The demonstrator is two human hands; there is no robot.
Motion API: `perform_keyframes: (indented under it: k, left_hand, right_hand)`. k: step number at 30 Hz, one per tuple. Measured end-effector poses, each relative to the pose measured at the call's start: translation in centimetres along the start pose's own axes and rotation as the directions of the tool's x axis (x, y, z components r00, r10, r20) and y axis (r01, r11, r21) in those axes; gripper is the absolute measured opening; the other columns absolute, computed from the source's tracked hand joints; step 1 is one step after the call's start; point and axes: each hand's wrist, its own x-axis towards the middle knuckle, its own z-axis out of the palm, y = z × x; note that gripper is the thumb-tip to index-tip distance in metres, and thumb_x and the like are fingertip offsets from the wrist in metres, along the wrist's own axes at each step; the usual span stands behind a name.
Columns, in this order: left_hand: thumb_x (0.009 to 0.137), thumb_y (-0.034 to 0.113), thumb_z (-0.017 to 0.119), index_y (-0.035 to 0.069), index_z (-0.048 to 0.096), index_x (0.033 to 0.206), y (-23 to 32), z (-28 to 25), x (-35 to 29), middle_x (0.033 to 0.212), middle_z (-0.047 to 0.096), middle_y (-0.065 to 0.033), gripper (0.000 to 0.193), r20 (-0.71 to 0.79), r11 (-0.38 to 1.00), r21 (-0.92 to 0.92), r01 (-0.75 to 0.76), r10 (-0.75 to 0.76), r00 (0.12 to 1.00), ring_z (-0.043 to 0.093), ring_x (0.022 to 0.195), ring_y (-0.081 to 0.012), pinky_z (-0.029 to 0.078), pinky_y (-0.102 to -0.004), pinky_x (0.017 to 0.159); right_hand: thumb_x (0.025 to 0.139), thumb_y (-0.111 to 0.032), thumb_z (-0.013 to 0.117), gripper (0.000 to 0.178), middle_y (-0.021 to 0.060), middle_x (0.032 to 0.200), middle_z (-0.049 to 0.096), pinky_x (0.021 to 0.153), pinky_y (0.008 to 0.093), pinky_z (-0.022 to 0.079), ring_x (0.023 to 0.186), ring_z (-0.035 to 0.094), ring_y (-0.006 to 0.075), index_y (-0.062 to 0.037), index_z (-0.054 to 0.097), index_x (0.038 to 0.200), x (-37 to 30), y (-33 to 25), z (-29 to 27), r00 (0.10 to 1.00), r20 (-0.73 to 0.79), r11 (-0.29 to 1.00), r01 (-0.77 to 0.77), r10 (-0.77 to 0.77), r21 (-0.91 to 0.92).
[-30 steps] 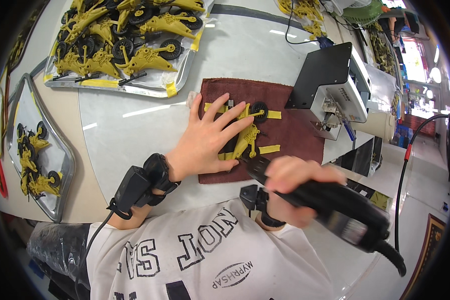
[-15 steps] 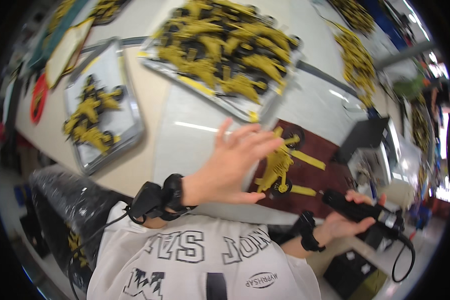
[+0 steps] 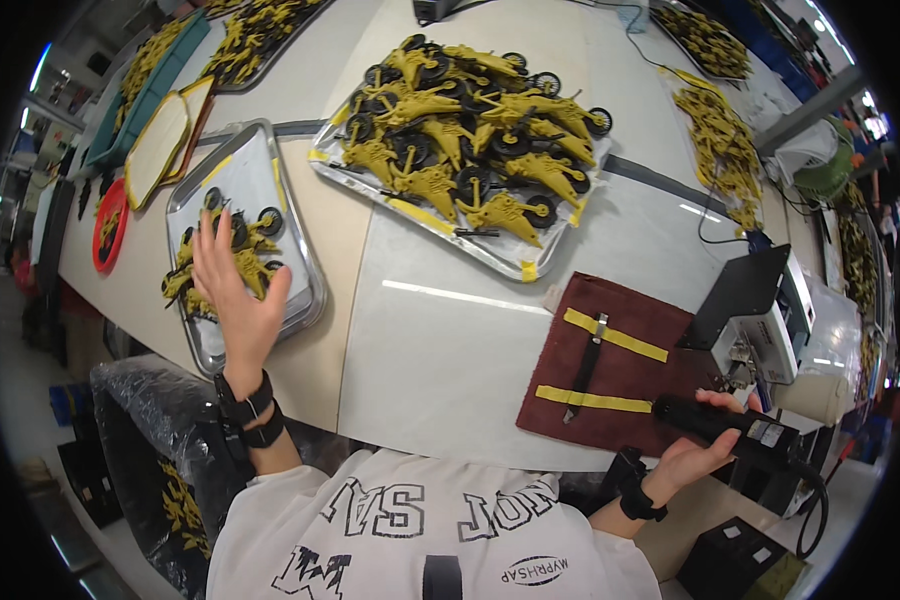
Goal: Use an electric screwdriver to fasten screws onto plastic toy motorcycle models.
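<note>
My left hand (image 3: 238,300) is over the small metal tray (image 3: 315,290) on the left, its fingers stretched and the thumb apart. Beneath and around the fingers lie yellow toy motorbikes (image 3: 258,240) with black wheels; whether the fingertips touch them I cannot tell. My right hand (image 3: 698,455) holds a black electric screwdriver (image 3: 705,418), its tip pointing left over the edge of a dark red mat (image 3: 625,365). On the mat are two yellow tape strips (image 3: 618,338) and a slim black bar with metal ends (image 3: 587,368) lying across them.
A larger tray (image 3: 420,212) heaped with yellow toy motorbikes stands at the far middle. Right of the mat is a white machine with a black panel (image 3: 740,295). Further yellow parts (image 3: 718,145) lie at the far right. A red basket (image 3: 110,225) sits far left.
My left hand has moved left from the mat to the small tray. The toy motorbike that lay on the mat is no longer there. My right hand still holds the screwdriver.
</note>
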Motion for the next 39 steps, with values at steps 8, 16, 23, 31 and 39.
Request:
perform_keyframes:
  k: [8, 16, 23, 31, 39]
  left_hand:
    - [0.070, 0.025, 0.065, 0.007, 0.038, 0.130, 8.7, 11.7, 13.4, 0.129, 0.039, -0.0217, 0.068, 0.059, 0.948, -0.168, -0.272, 0.285, 0.957, 0.037, 0.119, -0.0389, 0.032, -0.0534, 0.093]
    - [0.073, 0.016, 0.062, 0.005, 0.063, 0.097, 7.8, 12.4, 14.8, 0.094, 0.058, -0.0144, 0.026, 0.044, 0.963, -0.111, -0.244, 0.250, 0.967, 0.054, 0.094, -0.0309, 0.046, -0.0385, 0.079]
    - [0.063, -0.008, 0.060, 0.006, 0.063, 0.096, 18.6, 2.3, 4.2, 0.099, 0.061, -0.0107, 0.037, -0.029, 0.652, -0.625, -0.430, 0.531, 0.847, 0.055, 0.096, -0.0264, 0.043, -0.0365, 0.082]
    - [0.063, -0.005, 0.061, 0.011, 0.062, 0.092, 25.0, 11.3, -4.5, 0.119, 0.055, -0.0037, 0.033, -0.021, 0.149, -0.847, -0.510, 0.950, 0.313, 0.045, 0.117, -0.0289, 0.037, -0.0434, 0.094]
    - [0.056, 0.033, 0.075, 0.008, 0.048, 0.120, 26.5, 8.1, -5.7, 0.137, 0.033, -0.0185, 0.073, 0.294, 0.507, -0.764, -0.400, 0.824, 0.483, 0.028, 0.128, -0.0352, 0.016, -0.0520, 0.104]
  right_hand:
    - [0.077, -0.049, 0.060, 0.070, 0.0119, 0.076, 0.055, 0.075, 0.0384, 0.048, 0.073, 0.057, 0.0233, -0.0001, 0.033, 0.119, 0.6, -0.5, -0.3, 0.996, 0.080, 0.998, -0.042, 0.038, 0.050]
    - [0.079, -0.051, 0.055, 0.066, 0.0114, 0.071, 0.052, 0.072, 0.0392, 0.048, 0.066, 0.055, 0.0230, -0.0005, 0.033, 0.116, -0.4, 0.9, -2.9, 0.996, -0.082, 0.998, 0.036, -0.032, 0.050]
    - [0.080, -0.050, 0.054, 0.066, 0.0124, 0.073, 0.053, 0.071, 0.0402, 0.049, 0.067, 0.056, 0.0237, 0.0001, 0.031, 0.117, 0.4, 1.8, -3.0, 0.992, -0.123, 0.996, -0.004, 0.015, 0.089]
    - [0.079, -0.048, 0.058, 0.063, 0.0140, 0.073, 0.056, 0.070, 0.0408, 0.050, 0.065, 0.058, 0.0254, -0.0023, 0.035, 0.114, 0.4, 1.2, -3.1, 0.999, -0.052, 0.994, -0.009, 0.015, 0.113]
    - [0.084, -0.048, 0.048, 0.055, 0.0124, 0.071, 0.053, 0.073, 0.0430, 0.045, 0.067, 0.053, 0.0240, -0.0047, 0.034, 0.115, 0.4, 1.7, -3.9, 0.997, -0.081, 0.993, 0.018, -0.009, 0.113]
